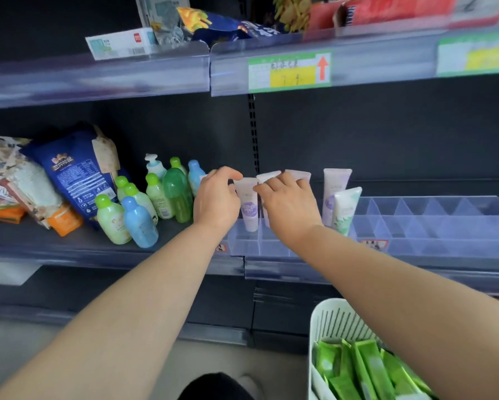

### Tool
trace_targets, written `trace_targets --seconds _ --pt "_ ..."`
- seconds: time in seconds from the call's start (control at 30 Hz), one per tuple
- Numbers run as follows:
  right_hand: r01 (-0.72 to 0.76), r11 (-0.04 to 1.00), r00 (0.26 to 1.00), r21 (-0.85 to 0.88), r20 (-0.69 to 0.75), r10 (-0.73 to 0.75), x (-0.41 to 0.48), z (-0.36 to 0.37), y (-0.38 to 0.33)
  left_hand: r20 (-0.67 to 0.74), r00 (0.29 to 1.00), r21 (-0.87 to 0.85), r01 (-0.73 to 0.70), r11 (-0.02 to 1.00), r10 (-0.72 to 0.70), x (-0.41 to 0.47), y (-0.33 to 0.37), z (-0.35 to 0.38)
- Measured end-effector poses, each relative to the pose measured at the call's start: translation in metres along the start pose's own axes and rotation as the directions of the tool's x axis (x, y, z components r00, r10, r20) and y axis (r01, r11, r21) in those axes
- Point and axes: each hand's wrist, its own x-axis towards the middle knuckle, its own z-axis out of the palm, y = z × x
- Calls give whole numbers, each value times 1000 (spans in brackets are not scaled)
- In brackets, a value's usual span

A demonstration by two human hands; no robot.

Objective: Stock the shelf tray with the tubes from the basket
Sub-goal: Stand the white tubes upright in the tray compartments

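Observation:
A clear divided shelf tray [433, 226] runs along the middle shelf. Several pale tubes stand cap-down in its left compartments. A purple-labelled tube [248, 207] stands at the far left, between my two hands. My left hand [215, 199] hovers beside it with fingers curled above its top, touching or nearly so. My right hand [290, 204] rests over two more tubes [297, 174] behind it, fingertips at the purple-labelled tube's upper edge. Further right stand a lilac tube [334, 186] and a green-labelled tube [346, 210]. The white slotted basket [333, 321] at the lower right holds green packets [369, 368].
Green and blue small bottles [140, 210] crowd the shelf just left of the tray. A blue bag [75, 171] and snack packs lean further left. The upper shelf edge carries a price label [288, 70]. The tray's right compartments hold nothing.

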Motion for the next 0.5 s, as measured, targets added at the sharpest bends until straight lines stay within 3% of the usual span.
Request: trace_targets --seconds 0.17,0.33,0.43,0.5 --pt "-5 999 1000 49 5 5 -78 1 25 60 995 -55 -72 996 75 -53 29 20" --pt "-51 998 992 36 120 46 -169 12 69 208 972 -88 -94 992 111 -109 57 60" --pt "-144 990 972 14 189 139 -218 21 101 373 919 -79 -106 991 128 -139 71 92" --pt "-166 985 938 46 317 143 -248 29 122 521 844 -43 -125 991 129 -158 77 115"
